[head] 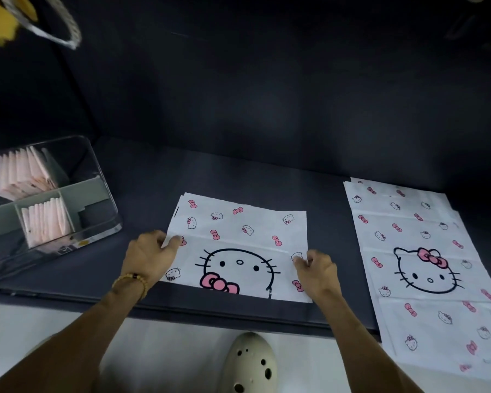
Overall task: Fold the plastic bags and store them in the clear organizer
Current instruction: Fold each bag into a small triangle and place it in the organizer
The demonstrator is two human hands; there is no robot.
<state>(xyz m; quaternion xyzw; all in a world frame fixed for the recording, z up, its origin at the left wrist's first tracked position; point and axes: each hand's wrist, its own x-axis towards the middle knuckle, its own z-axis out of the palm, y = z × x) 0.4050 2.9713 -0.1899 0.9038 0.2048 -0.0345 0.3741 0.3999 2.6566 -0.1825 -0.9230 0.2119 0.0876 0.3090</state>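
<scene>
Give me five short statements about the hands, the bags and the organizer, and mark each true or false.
1. Both hands pinch the side edges of the middle bag. True: left hand, right hand.
2. The organizer holds no bags. False: folded bags fill two compartments.
3. The stack of flat bags lies to the right. True.
4. The organizer stands right of the middle bag. False: it stands left.
5. The right wrist wears a bracelet. False: the bracelet is on the left wrist.

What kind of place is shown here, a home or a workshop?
Probably a home, though I cannot be sure. The dark surface looks like soft furniture, a clear organizer holds folded bags, and a perforated shoe stands on the pale floor.
</scene>
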